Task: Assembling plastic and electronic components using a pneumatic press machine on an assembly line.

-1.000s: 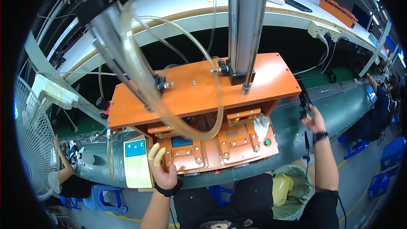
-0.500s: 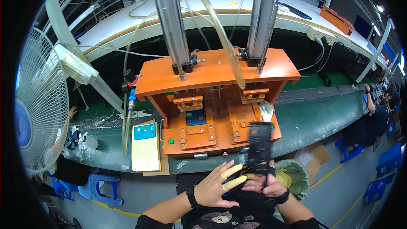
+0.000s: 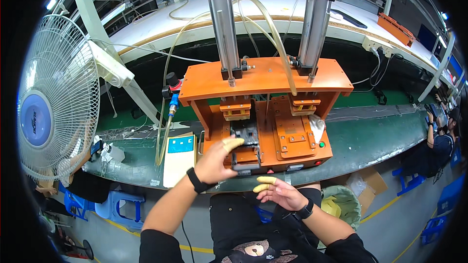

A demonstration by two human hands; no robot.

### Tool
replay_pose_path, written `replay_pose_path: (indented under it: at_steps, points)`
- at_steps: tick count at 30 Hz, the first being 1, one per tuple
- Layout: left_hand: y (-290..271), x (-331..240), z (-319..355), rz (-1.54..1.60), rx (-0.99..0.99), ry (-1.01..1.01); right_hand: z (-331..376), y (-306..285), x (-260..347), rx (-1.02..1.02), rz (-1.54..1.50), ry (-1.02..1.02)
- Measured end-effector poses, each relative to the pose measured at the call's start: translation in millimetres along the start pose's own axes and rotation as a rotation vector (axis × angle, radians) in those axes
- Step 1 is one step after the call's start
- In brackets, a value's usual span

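Observation:
A black plastic frame [image 3: 247, 147] with an opening at its near end lies over the left station of an orange press [image 3: 267, 75]. My left hand [image 3: 214, 161] is at its left edge, fingers and thumb closed around that side. Yellow finger cots cover some of its fingers. Nearer to me, my right hand [image 3: 282, 195] is held in front of the press with nothing in it. Its fingers are loosely bent and apart, and it too wears yellow finger cots. Above the frame hangs the press's left pressing block [image 3: 235, 108].
Left of the press lies a yellow pad with a blue card [image 3: 180, 144]. A white fan [image 3: 58, 102] stands at far left. Air hoses hang beside the cylinders. A lined bin [image 3: 346, 204] stands below the right edge; another person [image 3: 431, 136] sits farther right.
The black frame has gone from my right hand to the left station, where my left hand now holds it. My right hand has let go and sits lower left. The view has shifted slightly.

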State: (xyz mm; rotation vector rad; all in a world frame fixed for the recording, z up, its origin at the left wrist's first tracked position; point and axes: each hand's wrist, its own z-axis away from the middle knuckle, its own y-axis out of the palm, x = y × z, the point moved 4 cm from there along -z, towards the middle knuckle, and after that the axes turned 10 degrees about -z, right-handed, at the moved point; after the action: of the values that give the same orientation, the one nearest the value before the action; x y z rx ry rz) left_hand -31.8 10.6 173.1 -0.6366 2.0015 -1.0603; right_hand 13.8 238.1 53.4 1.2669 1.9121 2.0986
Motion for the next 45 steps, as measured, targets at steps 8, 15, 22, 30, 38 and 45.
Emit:
replay_pose_path:
  at_steps: [8, 15, 22, 30, 38, 45]
  points:
    - [-3.5, 33.3, -23.0, -0.169, 0.139, -0.031, 64.2, -33.3, -11.3, -0.202, 0.099, -0.053]
    - [0.2, 31.2, -22.3, -0.24, 0.21, -0.051, 88.1, -44.2, -11.8, -0.342, 0.059, -0.1]
    - [-8.5, 34.9, 28.0, -0.184, -0.122, -0.107, 74.0, -41.3, -7.9, -0.341, 0.233, -0.062]
    - [30.8, 50.9, 88.6, -0.207, -0.237, -0.226, 46.6, -40.0, -22.6, -0.325, 0.256, 0.037]
    - [31.6, 81.8, 165.9, -0.414, -0.349, -0.692, 6.1, -23.3, -36.6, -0.251, 0.366, 0.131]
    - [39.8, 98.3, 199.0, -0.177, -0.442, -0.817, -20.5, -19.9, -57.1, -0.218, 0.351, 0.25]
